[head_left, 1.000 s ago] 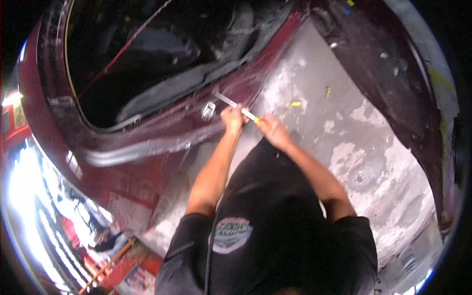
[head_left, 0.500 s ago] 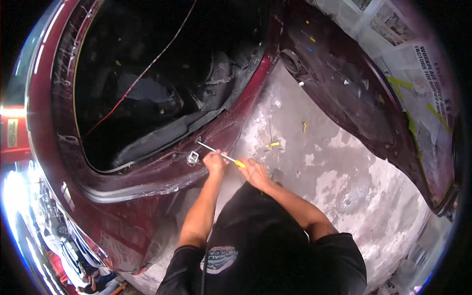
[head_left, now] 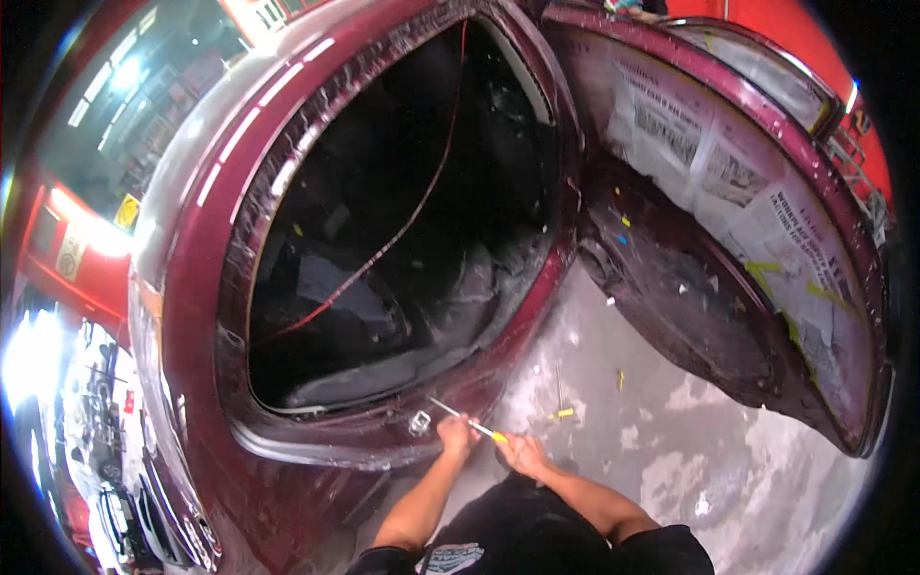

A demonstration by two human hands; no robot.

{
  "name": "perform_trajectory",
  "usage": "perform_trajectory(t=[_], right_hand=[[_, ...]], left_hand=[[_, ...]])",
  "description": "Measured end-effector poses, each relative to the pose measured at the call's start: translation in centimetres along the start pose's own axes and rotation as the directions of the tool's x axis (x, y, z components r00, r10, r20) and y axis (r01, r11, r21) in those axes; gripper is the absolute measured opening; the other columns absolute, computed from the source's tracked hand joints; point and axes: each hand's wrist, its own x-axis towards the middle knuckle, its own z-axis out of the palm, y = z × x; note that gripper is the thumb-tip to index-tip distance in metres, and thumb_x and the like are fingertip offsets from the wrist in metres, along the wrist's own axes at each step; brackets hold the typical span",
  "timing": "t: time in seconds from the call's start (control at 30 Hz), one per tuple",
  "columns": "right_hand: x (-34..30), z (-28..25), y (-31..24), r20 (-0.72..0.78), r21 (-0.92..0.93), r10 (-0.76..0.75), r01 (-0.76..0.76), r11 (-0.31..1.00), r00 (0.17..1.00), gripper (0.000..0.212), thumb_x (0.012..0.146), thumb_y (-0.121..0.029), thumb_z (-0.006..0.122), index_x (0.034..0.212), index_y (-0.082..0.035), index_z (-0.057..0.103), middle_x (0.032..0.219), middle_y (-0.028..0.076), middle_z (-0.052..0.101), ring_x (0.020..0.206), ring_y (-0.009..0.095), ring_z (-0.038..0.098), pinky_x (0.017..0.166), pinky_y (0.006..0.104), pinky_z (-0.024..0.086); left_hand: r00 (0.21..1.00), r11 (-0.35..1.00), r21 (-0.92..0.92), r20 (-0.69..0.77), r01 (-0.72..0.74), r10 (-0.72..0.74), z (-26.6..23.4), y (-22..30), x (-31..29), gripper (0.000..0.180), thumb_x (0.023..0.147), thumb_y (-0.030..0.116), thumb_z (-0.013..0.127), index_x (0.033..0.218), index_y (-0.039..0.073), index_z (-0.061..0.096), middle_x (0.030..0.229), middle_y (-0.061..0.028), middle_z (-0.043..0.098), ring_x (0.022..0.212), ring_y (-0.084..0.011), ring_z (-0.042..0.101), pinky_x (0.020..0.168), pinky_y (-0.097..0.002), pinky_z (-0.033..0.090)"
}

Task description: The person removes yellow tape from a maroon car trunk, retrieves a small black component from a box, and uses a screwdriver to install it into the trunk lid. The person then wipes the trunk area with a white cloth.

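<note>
A long screwdriver [head_left: 485, 428] with a bright shaft and a yellow handle slants across the maroon door frame [head_left: 326, 452]. Its tip meets the painted metal just below the door opening. My right hand [head_left: 524, 454] is wrapped round the handle. Closer to the tip, my left hand [head_left: 458, 434] has its fingers closed about the shaft. A metal door striker [head_left: 420, 423], shaped like a small loop, sits on the frame beside the shaft, left of my left hand. Whether the tip sits in a screw or a hole is too small to tell.
An open maroon door [head_left: 671, 287] stands to the right, with newspaper [head_left: 738, 172] taped over its window. On the blotchy floor [head_left: 661, 431] lie another yellow-handled tool [head_left: 564, 413] and a small yellow piece [head_left: 621, 379]. A red cord [head_left: 393, 238] crosses the dark door opening.
My view has tilted upward, so more of the car body and door shows and my hands sit lower in it. Both hands keep their hold on the screwdriver at the frame.
</note>
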Motion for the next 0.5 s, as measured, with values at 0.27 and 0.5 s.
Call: perform_trajectory(t=[0.27, 0.5], right_hand=[[0.8, 0.7, 1.9, 0.065, 0.156, 0.005, -0.016, 0.988, 0.998, 0.033, 0.096, -0.039, 0.055, 0.101, -0.010, 0.071, 0.081, 0.020, 0.068, 0.077, 0.040, 0.065, 0.071, 0.0476, 0.051], [0.9, 0.0, 0.5, 0.104, 0.026, 0.067, -0.070, 0.997, 0.992, 0.043, 0.096, -0.048, 0.051, 0.094, -0.008, 0.068, 0.084, 0.022, 0.066, 0.083, 0.043, 0.064, 0.072, 0.0524, 0.049]], left_hand=[[0.998, 0.998, -0.023, 0.000, -0.066, 0.066, -0.3, -1.0, 0.7, 0.009, 0.094, 0.006, 0.057, 0.092, -0.002, 0.052, 0.076, -0.0195, 0.068, 0.048, -0.0182, 0.058, 0.040, -0.0339, 0.053], [0.998, 0.997, 0.048, 0.031, -0.058, 0.057, -0.8, -1.2, 1.4, 0.011, 0.097, 0.007, 0.055, 0.091, -0.002, 0.054, 0.077, -0.0182, 0.068, 0.047, -0.0173, 0.056, 0.040, -0.0341, 0.052]])
